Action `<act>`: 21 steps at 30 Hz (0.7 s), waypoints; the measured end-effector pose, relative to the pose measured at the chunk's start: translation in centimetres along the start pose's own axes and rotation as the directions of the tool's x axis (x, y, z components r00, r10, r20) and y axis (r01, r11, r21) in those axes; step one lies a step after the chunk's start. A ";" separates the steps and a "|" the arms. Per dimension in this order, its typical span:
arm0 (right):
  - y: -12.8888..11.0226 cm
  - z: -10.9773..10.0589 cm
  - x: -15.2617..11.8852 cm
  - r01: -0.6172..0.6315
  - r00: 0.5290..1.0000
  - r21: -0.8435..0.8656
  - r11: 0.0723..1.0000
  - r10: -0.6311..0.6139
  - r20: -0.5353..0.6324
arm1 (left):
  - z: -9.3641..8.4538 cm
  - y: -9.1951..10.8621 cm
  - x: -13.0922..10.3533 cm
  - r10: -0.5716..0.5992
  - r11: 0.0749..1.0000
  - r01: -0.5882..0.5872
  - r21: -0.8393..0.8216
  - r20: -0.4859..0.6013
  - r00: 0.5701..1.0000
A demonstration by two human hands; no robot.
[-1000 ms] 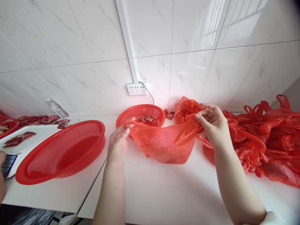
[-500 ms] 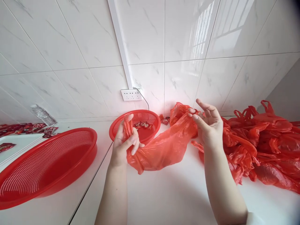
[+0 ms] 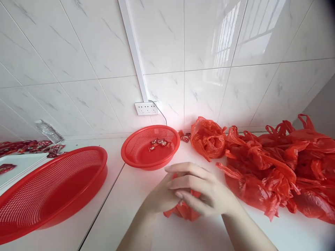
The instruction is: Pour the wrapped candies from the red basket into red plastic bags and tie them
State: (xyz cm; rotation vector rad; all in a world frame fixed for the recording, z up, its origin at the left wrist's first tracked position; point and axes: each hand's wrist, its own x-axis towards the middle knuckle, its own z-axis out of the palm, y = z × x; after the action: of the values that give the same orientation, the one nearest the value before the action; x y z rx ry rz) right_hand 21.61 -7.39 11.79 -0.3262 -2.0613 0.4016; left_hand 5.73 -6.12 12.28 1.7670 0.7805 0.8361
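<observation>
Above the white table, a crumpled red plastic bag (image 3: 184, 211) is bunched between my two hands. My left hand (image 3: 163, 193) is closed on the bag, its fingers mostly hidden behind the other hand. My right hand (image 3: 199, 188) lies across the left one, fingers curved over it and the bag. Beyond them sits a small round red basket (image 3: 136, 162) with several small red-and-white packets (image 3: 159, 142) in it. To the right of the basket is a loose bundle of red plastic bags (image 3: 208, 137).
A large pile of red bags (image 3: 269, 167) covers the right side. At left stands a big red basket (image 3: 86, 177), beside a white tray (image 3: 23, 162), red packets (image 3: 31, 146) and a clear plastic bottle (image 3: 49, 130). A power socket (image 3: 146, 108) is on the tiled wall.
My hands have come together from apart and moved lower. The red bag that was stretched between them is now gathered into a small bunch.
</observation>
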 end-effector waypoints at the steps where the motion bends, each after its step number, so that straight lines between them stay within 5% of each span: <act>1: 0.0 0.1 0.1 -0.016 1.000 -0.037 0.999 0.015 -0.023 | 0.1 -0.1 0.0 -0.039 0.998 0.039 -0.042 -0.001 0.999; 4: 0.9 -0.2 0.1 -0.197 0.973 -0.094 0.976 0.183 -0.137 | -0.2 -1.0 0.1 -0.210 0.945 0.196 -0.262 -0.029 0.977; 10: 3.3 -0.9 -0.3 -0.396 0.911 0.092 0.914 0.403 -0.084 | -0.8 -2.3 1.1 -0.359 0.795 0.270 -0.543 -0.061 0.931; 15: 4.3 -0.5 -0.5 -0.446 0.829 0.320 0.836 0.520 -0.205 | -1.2 -2.7 1.6 -0.395 0.646 0.335 -0.686 0.074 0.915; 18: 4.9 -0.3 -0.4 -0.409 0.779 0.501 0.763 0.578 -0.244 | -1.4 -3.1 1.6 -0.351 0.620 0.328 -0.712 0.122 0.928; 21: 5.7 -0.2 -0.4 -0.338 0.689 0.550 0.763 0.599 -0.408 | -1.7 -3.4 1.7 -0.329 0.603 0.358 -0.713 0.186 0.926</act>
State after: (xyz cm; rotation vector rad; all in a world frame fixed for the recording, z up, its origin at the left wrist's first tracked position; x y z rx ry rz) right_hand 22.33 -2.35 9.27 -0.6381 -1.2187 0.9550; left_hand 4.87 -2.84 9.86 0.8509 0.5998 0.7062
